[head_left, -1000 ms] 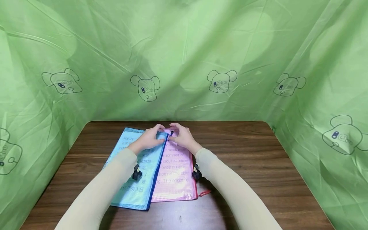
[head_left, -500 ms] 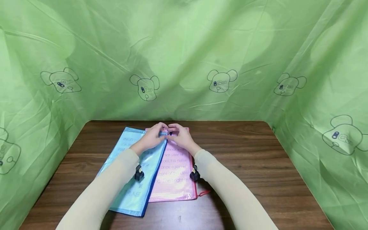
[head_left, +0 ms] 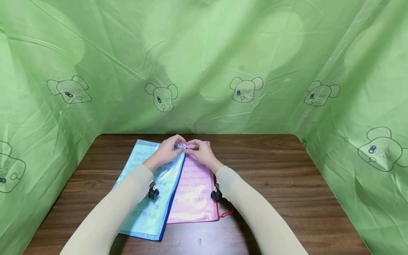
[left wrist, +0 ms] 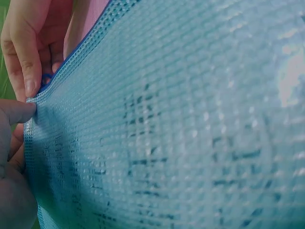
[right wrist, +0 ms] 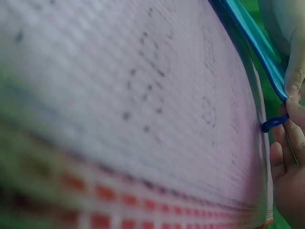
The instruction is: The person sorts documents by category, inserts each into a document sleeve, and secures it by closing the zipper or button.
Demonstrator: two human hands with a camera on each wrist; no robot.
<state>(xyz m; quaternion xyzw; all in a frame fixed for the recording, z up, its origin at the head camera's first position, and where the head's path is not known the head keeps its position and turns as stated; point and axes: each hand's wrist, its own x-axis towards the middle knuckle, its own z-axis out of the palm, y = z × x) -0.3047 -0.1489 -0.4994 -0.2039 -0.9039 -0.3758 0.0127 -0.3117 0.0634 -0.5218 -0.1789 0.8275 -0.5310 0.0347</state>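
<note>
A blue mesh zip pouch with a printed sheet inside slants on the left, partly over a pink mesh zip pouch that also holds a printed page. My left hand pinches the blue pouch's far edge near its top right corner. At that same corner, my right hand pinches the zip end with thumb and fingers. In the right wrist view, a blue pull loop hangs by the right fingers. The left wrist view shows the blue pouch bulging up, both thumbs close together at the corner.
The pouches lie on a brown wooden table. A red pull loop sticks out at the pink pouch's near right corner. Green fabric with mouse-like drawings surrounds the table at the back and sides.
My hands have come together at the blue pouch's corner, and the dark zip pull seen between them is now covered. The blue pouch's near end has shifted slightly toward me.
</note>
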